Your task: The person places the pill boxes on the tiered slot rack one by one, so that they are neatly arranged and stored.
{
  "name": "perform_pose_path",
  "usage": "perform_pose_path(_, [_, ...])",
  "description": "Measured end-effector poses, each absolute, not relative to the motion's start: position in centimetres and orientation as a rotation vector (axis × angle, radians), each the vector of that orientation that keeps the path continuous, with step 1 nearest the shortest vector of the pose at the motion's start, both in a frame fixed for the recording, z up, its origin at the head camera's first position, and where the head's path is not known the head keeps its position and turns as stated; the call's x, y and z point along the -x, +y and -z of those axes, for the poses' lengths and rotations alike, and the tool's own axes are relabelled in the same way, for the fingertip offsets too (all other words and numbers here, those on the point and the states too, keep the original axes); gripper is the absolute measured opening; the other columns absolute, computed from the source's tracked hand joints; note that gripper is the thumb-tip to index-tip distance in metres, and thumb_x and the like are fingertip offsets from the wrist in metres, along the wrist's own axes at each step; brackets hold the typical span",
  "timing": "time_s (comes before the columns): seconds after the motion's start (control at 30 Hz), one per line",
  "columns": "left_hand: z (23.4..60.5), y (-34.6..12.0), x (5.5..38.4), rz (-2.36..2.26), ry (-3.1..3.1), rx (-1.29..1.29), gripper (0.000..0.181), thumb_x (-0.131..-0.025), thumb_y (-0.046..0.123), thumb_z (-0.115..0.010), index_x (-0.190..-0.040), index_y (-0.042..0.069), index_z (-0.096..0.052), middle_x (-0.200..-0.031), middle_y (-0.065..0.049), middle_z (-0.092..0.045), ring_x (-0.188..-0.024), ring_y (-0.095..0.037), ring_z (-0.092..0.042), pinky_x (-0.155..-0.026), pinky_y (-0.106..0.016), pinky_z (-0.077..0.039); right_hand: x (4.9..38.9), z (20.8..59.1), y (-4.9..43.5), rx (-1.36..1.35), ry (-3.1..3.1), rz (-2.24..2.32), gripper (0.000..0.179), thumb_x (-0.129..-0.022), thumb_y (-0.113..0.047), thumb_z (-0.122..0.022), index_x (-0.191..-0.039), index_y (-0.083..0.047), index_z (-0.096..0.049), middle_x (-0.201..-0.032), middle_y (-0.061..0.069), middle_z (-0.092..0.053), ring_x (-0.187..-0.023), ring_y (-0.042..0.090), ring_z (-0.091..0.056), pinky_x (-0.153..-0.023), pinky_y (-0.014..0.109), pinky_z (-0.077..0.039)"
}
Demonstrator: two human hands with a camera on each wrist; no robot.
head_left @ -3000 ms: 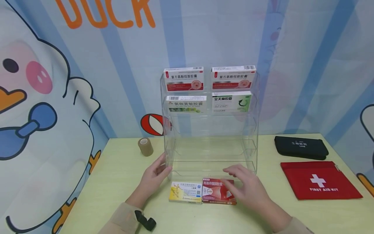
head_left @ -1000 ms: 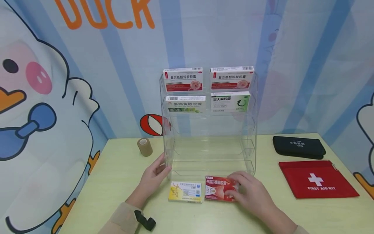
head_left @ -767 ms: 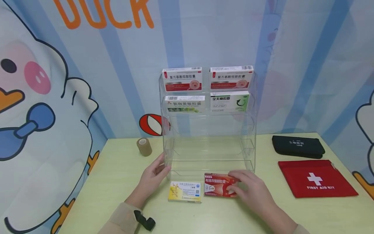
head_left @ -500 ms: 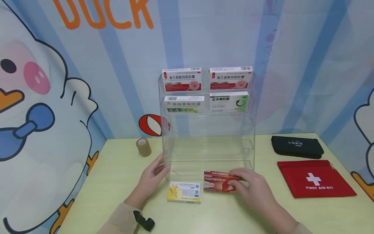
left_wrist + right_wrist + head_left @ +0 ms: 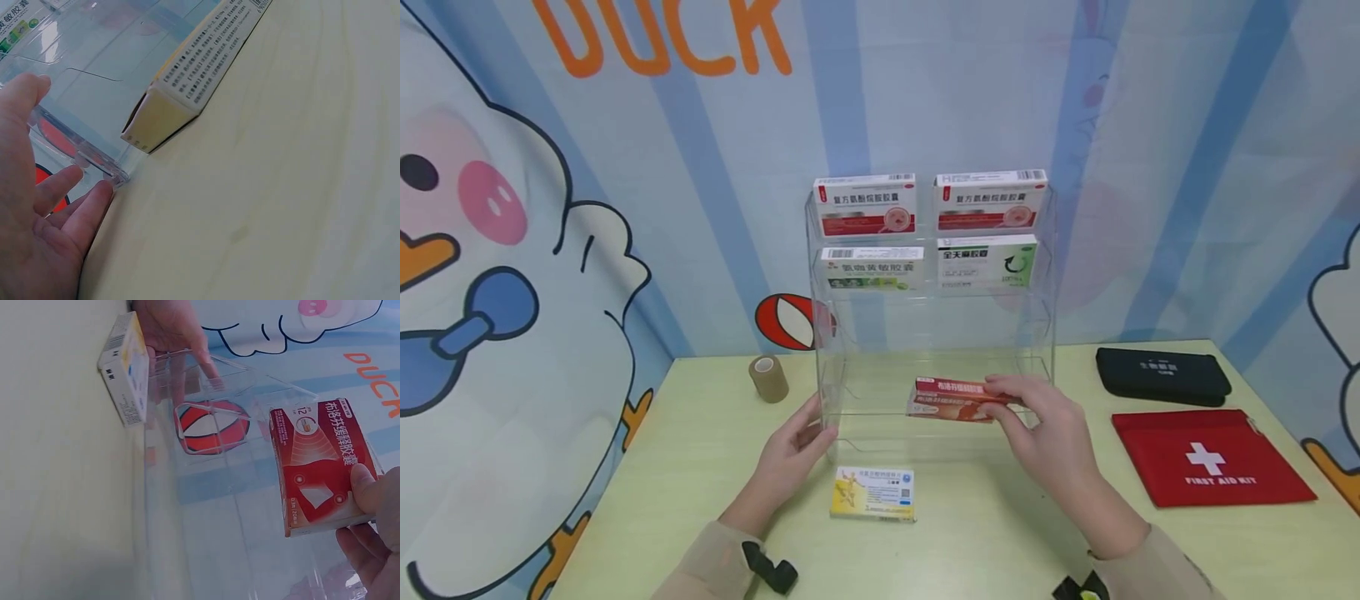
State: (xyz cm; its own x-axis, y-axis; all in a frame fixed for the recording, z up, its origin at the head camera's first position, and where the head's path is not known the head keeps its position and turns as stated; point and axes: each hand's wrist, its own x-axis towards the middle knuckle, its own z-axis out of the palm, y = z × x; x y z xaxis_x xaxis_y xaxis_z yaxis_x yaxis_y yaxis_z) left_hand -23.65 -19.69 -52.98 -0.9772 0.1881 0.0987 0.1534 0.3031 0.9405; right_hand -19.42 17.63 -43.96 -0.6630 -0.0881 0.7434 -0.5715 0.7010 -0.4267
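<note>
My right hand pinches a red medicine box by its right end, thumb on the printed front and fingers behind. The box is lifted off the table, tilted, in front of the lower tiers of a clear acrylic display rack. At the rack's lower left corner, my left hand grips the side panel, thumb inside and fingers outside, as the left wrist view shows. A yellow and white medicine box lies flat on the table before the rack; its end is near the left hand.
Two red and white boxes fill the rack's top tier. Below them sit a pale green box and a white and green box. A tan bandage roll stands left; a black case and red first aid pouch lie right.
My right hand has taken the red box from beside the yellow and white one, tipped it more upright and raised it toward the rack. The left hand keeps its place at the rack.
</note>
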Motion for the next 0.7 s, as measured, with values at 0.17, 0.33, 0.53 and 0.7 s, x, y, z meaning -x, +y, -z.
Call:
perform_pose_path(0.17, [53.0, -19.7, 23.6, -1.81, 2.514, -0.333, 0.069, -0.109, 0.025, -0.071, -0.172, 0.029, -0.041, -0.172, -0.009, -0.05, -0.149, -0.039, -0.061, -0.119, -0.042, -0.057, 21.0, 41.7, 16.8, -0.51, -2.111, -0.888, 0.037, -0.081, 0.0, -0.095, -0.116, -0.006, -0.083, -0.118, 0.01, -0.084, -0.102, 0.026, -0.081, -0.104, -0.004, -0.043])
perform_pose_path(0.33, [53.0, -19.7, 23.6, -1.824, 2.513, -0.342, 0.069, -0.109, 0.023, -0.071, -0.171, 0.027, -0.042, -0.172, -0.011, -0.051, -0.148, -0.041, -0.062, -0.118, -0.043, -0.058, 22.7, 39.7, 15.8, -0.519, -2.076, -0.9, 0.034, -0.086, -0.002, -0.092, -0.118, -0.002, -0.081, -0.121, 0.014, -0.082, -0.106, 0.029, -0.08, -0.106, 0.001, -0.048])
perform_pose_path(0.53, [53.0, -19.7, 23.6, -1.818, 2.511, -0.32, 0.069, -0.109, 0.024, -0.071, -0.171, 0.03, -0.042, -0.172, -0.01, -0.051, -0.148, -0.04, -0.062, -0.118, -0.041, -0.058, 24.8, 38.0, 14.0, -0.537, -2.065, -0.919, 0.03, -0.092, -0.006, -0.089, -0.121, -0.002, -0.08, -0.125, 0.014, -0.08, -0.111, 0.03, -0.079, -0.098, 0.042, -0.068])
perform_pose_path(0.7, [52.7, -19.6, 23.5, -1.818, 2.509, -0.321, 0.069, -0.109, 0.024, -0.071, -0.171, 0.028, -0.042, -0.172, -0.01, -0.051, -0.148, -0.04, -0.061, -0.119, -0.042, -0.057, 26.3, 37.4, 12.6, -0.548, -2.069, -0.941, 0.028, -0.095, -0.008, -0.087, -0.122, -0.003, -0.08, -0.126, 0.014, -0.08, -0.113, 0.031, -0.077, -0.098, 0.048, -0.068])
